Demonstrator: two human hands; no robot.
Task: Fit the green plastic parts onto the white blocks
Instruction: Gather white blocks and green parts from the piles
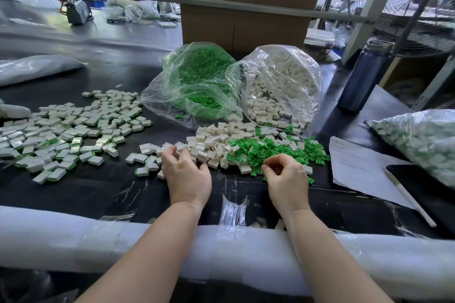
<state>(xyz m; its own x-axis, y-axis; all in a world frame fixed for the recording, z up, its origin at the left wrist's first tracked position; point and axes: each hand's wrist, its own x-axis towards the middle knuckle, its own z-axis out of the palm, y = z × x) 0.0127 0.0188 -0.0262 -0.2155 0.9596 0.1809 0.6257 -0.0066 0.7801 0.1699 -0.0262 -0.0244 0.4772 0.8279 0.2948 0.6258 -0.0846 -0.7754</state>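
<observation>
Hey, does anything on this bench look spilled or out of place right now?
Nothing looks damaged. The bag of green parts and the bag of white blocks lie on their sides, mouths open, with pieces spilling onto the black table into a loose mixed heap, seemingly deliberate.

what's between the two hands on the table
In the head view, bare black table with clear tape strips separates the left hand and right hand; loose white blocks sit just beyond.

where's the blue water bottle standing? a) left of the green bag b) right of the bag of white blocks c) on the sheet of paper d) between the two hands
b: the blue water bottle stands upright on the table, to the right of the bag of white blocks, far from the sheet of paper.
</observation>
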